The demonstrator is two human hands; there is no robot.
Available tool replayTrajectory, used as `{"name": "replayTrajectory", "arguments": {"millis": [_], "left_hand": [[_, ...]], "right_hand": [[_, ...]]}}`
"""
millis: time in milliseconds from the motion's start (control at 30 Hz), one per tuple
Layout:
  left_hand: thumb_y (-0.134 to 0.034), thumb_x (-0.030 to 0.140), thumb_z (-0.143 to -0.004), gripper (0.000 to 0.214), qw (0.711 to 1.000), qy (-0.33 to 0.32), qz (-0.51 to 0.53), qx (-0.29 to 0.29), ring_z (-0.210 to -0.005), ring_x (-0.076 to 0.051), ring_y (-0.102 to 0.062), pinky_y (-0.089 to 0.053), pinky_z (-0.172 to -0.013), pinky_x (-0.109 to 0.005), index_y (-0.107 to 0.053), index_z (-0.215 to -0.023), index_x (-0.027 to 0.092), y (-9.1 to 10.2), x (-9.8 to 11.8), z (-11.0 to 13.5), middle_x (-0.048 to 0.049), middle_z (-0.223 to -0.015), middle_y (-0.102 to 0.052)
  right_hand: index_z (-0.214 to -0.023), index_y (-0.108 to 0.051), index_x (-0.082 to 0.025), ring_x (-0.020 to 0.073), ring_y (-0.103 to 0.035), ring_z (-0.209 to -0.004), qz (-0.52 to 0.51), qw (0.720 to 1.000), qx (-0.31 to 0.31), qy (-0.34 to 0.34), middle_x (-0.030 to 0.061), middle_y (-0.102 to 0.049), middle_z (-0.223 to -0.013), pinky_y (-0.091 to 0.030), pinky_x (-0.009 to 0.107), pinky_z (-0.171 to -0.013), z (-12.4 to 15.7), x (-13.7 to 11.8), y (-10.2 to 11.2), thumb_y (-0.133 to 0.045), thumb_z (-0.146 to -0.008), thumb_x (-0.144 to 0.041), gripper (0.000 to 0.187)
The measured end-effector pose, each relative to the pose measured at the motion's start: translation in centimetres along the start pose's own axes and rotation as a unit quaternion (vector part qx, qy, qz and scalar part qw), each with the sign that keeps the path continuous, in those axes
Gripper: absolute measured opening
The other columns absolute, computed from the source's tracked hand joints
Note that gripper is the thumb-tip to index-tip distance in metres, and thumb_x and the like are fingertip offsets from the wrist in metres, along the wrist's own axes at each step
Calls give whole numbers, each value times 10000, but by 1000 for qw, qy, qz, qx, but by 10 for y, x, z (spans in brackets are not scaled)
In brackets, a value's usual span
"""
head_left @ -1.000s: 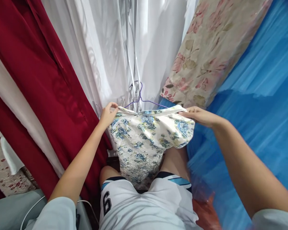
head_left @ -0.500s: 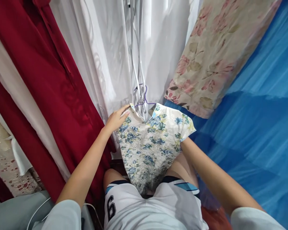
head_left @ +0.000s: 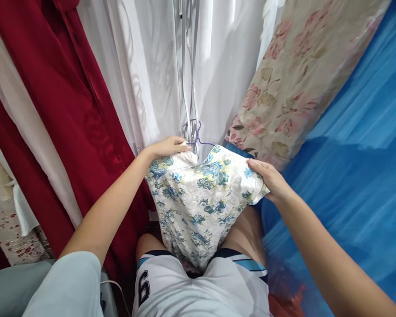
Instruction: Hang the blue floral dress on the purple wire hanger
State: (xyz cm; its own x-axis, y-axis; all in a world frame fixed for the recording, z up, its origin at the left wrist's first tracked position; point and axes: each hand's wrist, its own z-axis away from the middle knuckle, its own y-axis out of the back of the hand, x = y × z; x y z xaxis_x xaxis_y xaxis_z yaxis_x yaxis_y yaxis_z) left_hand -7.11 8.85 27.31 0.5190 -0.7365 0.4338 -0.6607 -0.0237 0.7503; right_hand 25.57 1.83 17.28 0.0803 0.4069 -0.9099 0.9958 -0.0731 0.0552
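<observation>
A white short-sleeved dress (head_left: pixel 198 198) with blue and green flowers hangs in front of my legs on a purple wire hanger (head_left: pixel 203 140). My left hand (head_left: pixel 168 147) is closed over its left shoulder beside the neckline, the fingers reaching close to the hanger's arm. At the opposite side, my right hand (head_left: pixel 270 178) pinches the right sleeve, thumb on the outer face and the other fingers behind the cloth. The V-shaped neckline lies between both hands. White straps (head_left: pixel 191 88) run down from above to the hanger's hook.
Dark red gowns (head_left: pixel 95 145) and white fabric (head_left: pixel 155 66) hang at left and behind. A cream cloth with pink flowers (head_left: pixel 280 88) and a blue tulle dress (head_left: pixel 343 185) hang at right. A white cable (head_left: pixel 119 288) lies at lower left by a grey surface.
My right hand, hidden under the sleeve before, has come out and now grips the sleeve from outside. My left hand has shifted right along the shoulder toward the hanger.
</observation>
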Motion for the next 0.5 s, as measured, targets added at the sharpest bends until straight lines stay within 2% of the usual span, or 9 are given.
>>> {"name": "replayTrajectory", "arguments": {"millis": [67, 167, 233, 300, 333, 367, 400, 467, 500], "left_hand": [[-657, 367, -839, 227, 999, -14, -33, -36, -597, -156, -518, -366, -584, -283, -682, -763, 155, 9, 9, -12, -12, -640, -547], [-676, 288, -801, 167, 990, -52, -131, 29, -621, -168, -508, -353, -635, -295, -645, -701, 157, 11, 23, -33, -2, -609, -509], [-681, 308, -801, 197, 978, -82, -184, 51, -635, -182, -504, -351, -665, -308, -608, -678, 172, 4, 30, -42, -4, -607, -501], [-646, 381, -843, 264, 973, -111, -197, 53, -633, -190, -498, -346, -675, -314, -568, -681, 187, -11, 31, -40, -10, -613, -490], [-617, 430, -866, 306, 972, -124, -192, 50, -633, -194, -497, -344, -676, -315, -547, -684, 194, -20, 29, -35, -14, -620, -489], [-586, 486, -880, 353, 973, -136, -181, 47, -635, -197, -496, -344, -675, -318, -525, -684, 199, -30, 24, -26, -20, -629, -489], [-553, 547, -886, 403, 975, -144, -165, 47, -642, -200, -498, -348, -675, -322, -503, -680, 203, -40, 17, -14, -26, -641, -490], [-467, 669, -881, 509, 982, -137, -112, 65, -658, -200, -502, -366, -674, -332, -460, -664, 209, -60, -1, 15, -34, -657, -486], [-384, 723, -886, 564, 986, -115, -75, 90, -659, -195, -500, -379, -670, -334, -438, -653, 211, -67, -10, 29, -35, -654, -475]], "right_hand": [[-927, -721, -141, 276, -708, -648, -31, 999, -8, -29, 152, -736, -768, -580, 380, -575, -2, 1, -4, -597, -869, -518, 401], [-990, -710, -145, 320, -729, -755, -88, 992, -15, -84, 171, -742, -806, -600, 424, -622, 5, 2, -11, -536, -891, -521, 426], [-1085, -690, -129, 335, -732, -817, -142, 983, 23, -111, 183, -749, -883, -605, 441, -659, 26, 7, -18, -522, -894, -502, 451], [-1211, -645, -131, 346, -728, -886, -200, 971, 57, -122, 184, -746, -1003, -603, 452, -708, 64, 17, -25, -553, -875, -500, 507], [-1271, -617, -158, 346, -722, -922, -212, 970, 41, -116, 168, -740, -1059, -599, 449, -736, 87, 24, -28, -594, -854, -508, 545], [-1318, -593, -192, 343, -709, -984, -215, 970, -26, -112, 148, -729, -1123, -588, 442, -792, 110, 31, -29, -660, -817, -503, 593], [-1329, -592, -212, 344, -695, -1026, -211, 961, -139, -110, 138, -720, -1158, -572, 432, -839, 134, 38, -29, -748, -747, -503, 669], [-1368, -572, -199, 362, -659, -1104, -219, 899, -366, -97, 166, -661, -1270, -547, 432, -885, 174, 50, -24, -807, -649, -589, 851], [-1388, -555, -181, 374, -638, -1142, -223, 864, -441, -96, 193, -628, -1313, -535, 444, -904, 188, 56, -20, -790, -643, -637, 904]]}}
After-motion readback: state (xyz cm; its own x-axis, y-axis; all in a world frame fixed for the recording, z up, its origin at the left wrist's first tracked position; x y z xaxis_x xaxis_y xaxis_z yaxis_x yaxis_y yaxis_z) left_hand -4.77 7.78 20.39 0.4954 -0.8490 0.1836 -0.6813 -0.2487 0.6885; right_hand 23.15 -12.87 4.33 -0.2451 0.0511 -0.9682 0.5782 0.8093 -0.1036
